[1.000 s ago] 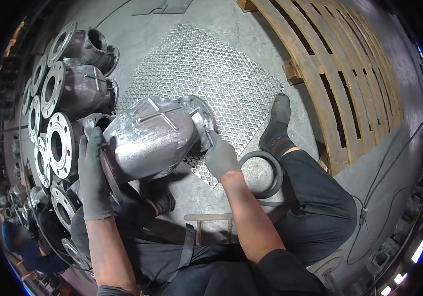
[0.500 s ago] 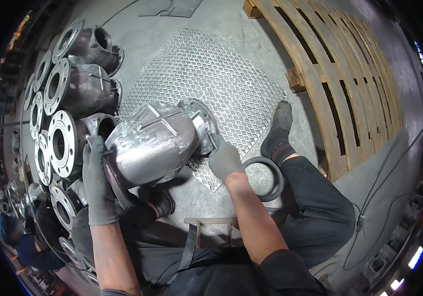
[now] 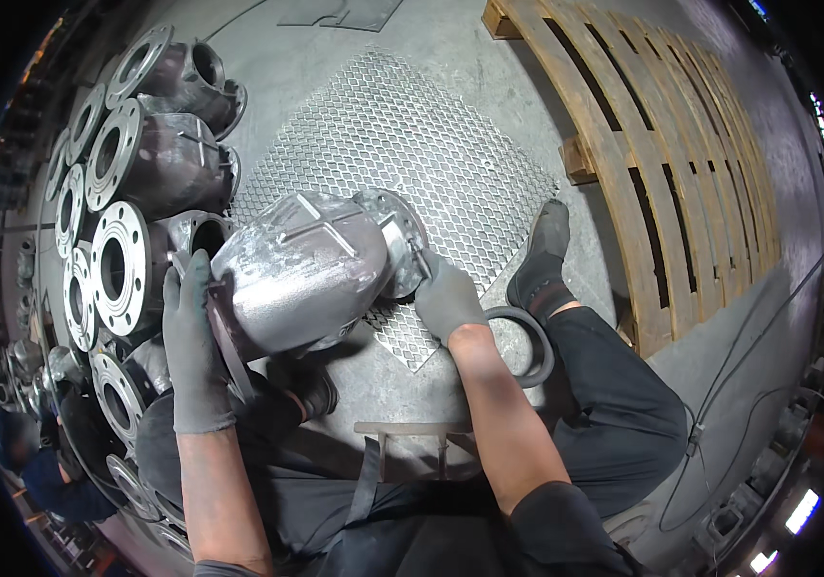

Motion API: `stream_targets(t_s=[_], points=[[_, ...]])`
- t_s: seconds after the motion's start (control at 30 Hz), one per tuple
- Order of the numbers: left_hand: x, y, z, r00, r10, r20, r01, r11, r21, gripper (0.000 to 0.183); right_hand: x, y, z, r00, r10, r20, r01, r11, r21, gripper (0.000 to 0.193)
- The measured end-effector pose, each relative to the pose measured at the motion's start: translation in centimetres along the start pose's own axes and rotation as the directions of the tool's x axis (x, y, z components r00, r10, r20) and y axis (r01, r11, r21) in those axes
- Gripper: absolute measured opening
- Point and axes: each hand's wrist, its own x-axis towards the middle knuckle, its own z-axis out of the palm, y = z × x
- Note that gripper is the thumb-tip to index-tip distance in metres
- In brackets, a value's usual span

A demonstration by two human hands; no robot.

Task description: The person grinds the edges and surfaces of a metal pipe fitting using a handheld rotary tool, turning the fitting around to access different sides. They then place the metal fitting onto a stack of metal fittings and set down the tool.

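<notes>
A silver-grey cast valve body (image 3: 296,284) with a raised cross rib on its side lies in front of me at the near end of a metal mesh sheet (image 3: 412,135). My left hand (image 3: 190,337), gloved in grey, is closed on the rim of its large flange (image 3: 229,337), thumb and fingers on either side. At the opposite end is a smaller flange (image 3: 400,231). There my right hand (image 3: 450,298), also gloved, is closed round a slim metal rod (image 3: 421,258) lying against that flange. Its fingertips are partly hidden.
Several flanged castings (image 3: 118,269) are stacked on the left. A wooden pallet (image 3: 643,144) stands at the right. Beside my right leg lies a dark ring (image 3: 544,351). Cables (image 3: 720,394) run over the floor, and another person (image 3: 56,471) is at the lower left.
The valve body and both my hands stay in nearly the same place; my right hand is slightly farther right. The whole view has shifted a little.
</notes>
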Motion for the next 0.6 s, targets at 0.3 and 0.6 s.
stream_targets(t_s=[0.3,0.6], points=[[0.9,-1.2,-0.8,1.0,0.007,0.029,-0.007,1.0,-0.024,0.1,-0.1,-1.0,-2.0,0.991,0.058,0.118,-0.054,0.998,-0.039,0.055],[0.7,-0.9,-0.4,1.0,0.002,0.027,0.0,0.999,-0.054,0.096,0.3,-0.2,-0.9,0.998,-0.017,0.068,0.018,1.0,-0.02,0.052]])
